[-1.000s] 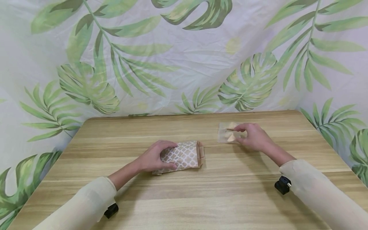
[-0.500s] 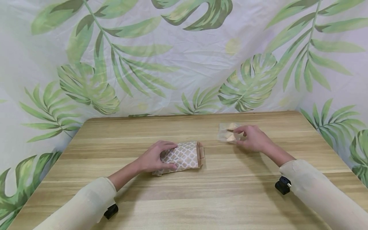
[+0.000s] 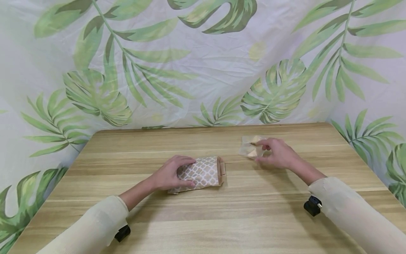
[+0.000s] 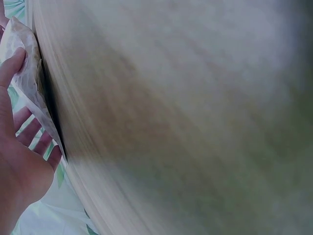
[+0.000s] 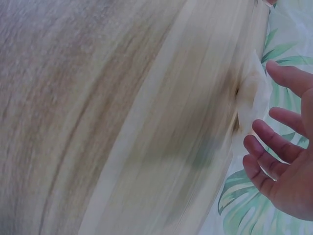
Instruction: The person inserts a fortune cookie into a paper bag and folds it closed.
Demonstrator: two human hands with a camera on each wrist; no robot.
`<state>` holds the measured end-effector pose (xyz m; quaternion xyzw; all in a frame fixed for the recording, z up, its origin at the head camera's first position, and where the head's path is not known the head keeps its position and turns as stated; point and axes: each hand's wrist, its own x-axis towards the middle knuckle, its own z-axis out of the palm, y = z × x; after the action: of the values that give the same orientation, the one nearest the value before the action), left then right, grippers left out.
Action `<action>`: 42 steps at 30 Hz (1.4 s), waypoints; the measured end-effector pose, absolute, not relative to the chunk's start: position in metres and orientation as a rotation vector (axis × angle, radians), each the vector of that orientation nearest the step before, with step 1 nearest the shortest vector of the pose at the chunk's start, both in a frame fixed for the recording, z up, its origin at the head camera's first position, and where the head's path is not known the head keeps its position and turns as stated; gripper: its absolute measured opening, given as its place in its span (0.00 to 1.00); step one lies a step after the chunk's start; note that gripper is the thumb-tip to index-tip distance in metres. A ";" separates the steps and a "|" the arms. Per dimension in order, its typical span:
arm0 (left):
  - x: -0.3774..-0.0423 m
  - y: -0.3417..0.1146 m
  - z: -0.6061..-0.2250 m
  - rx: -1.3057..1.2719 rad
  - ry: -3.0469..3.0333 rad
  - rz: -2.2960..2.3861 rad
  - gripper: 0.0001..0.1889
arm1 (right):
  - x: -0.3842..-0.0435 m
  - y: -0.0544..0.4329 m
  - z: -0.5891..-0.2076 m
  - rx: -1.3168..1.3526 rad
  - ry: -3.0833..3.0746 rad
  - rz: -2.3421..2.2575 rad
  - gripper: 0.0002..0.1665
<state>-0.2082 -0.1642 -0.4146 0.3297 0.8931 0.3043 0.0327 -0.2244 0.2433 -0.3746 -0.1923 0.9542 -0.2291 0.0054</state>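
Observation:
A flat paper bag (image 3: 204, 171) with a white lattice print lies on the table. My left hand (image 3: 171, 173) grips its left end, thumb on the near side and fingers on the far side. In the left wrist view the thumb presses the face of the bag (image 4: 30, 73) and the other fingers reach its edge. Farther back on the right lies a see-through packet (image 3: 245, 150) with tan folded pieces inside. My right hand (image 3: 276, 153) hovers at its right side, thumb and fingers apart. The right wrist view shows loosely bent fingers beside the packet (image 5: 254, 95).
Both things lie on a wood-grain table (image 3: 203, 225) with rounded far corners. Behind it and at the sides hangs a pale cloth (image 3: 203, 77) printed with green leaves. Small black devices (image 3: 312, 205) sit under the sleeves at the wrists.
My right thumb has moved slightly left and nearer along the packet's near side, and the packet has turned a little. The left hand and the paper bag have not moved.

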 end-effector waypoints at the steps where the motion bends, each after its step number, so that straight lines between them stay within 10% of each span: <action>1: -0.208 -0.164 -0.415 1.017 2.748 0.945 0.41 | -0.224 0.243 -0.375 -0.606 2.990 -0.719 0.32; 42: -0.207 -0.163 -0.412 0.994 2.738 0.907 0.44 | -0.222 0.244 -0.375 -0.681 2.882 -0.745 0.25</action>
<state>-0.2068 -0.1631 -0.4119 0.3255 0.8965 0.2970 0.0452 -0.2222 0.2439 -0.3748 -0.2228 0.9428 -0.2439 0.0440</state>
